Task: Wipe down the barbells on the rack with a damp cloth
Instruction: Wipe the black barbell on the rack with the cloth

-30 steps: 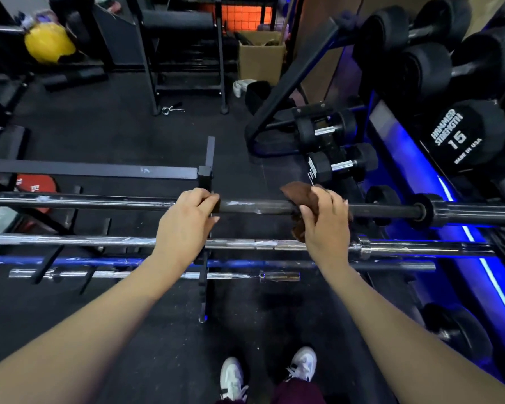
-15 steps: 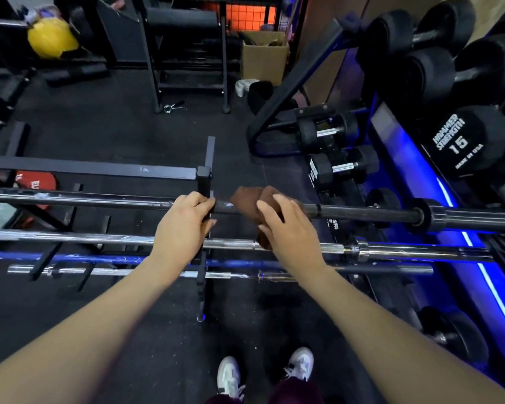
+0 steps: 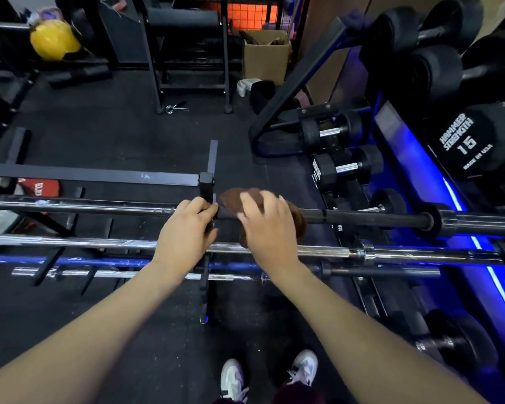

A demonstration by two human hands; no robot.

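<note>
Top barbell point(image 3: 362, 220): a dark bar lying level across the rack point(image 3: 206, 185), running from the left edge of view to a collar and sleeve at the right.
Left hand point(image 3: 187, 231): gripping the top barbell with fingers curled over it, just beside the rack's upright post.
Right hand point(image 3: 270, 228): resting on the brown cloth point(image 3: 233, 199) with fingers lying over it and the bar (slightly blurred, so I cannot tell how far they are curling underneath).
Cloth: draping over the top barbell just right of the left hand, bunched under the right palm, with a fold hanging down on the near side.
Lower barbells: a chrome bar point(image 3: 391, 253) sitting below and nearer than the top one, passing under both wrists; a shorter bar point(image 3: 129, 274) lying lower still.
Dumbbells point(image 3: 475, 141): black ones sitting on a blue-lit rack at the right, one reading "Hammer Strength 15".
Floor point(image 3: 114, 126): dark rubber matting, with a yellow ball point(image 3: 54, 39) and a cardboard box point(image 3: 266, 56) standing at the far side.
Feet: white shoes point(image 3: 233, 377) showing at the bottom edge.
</note>
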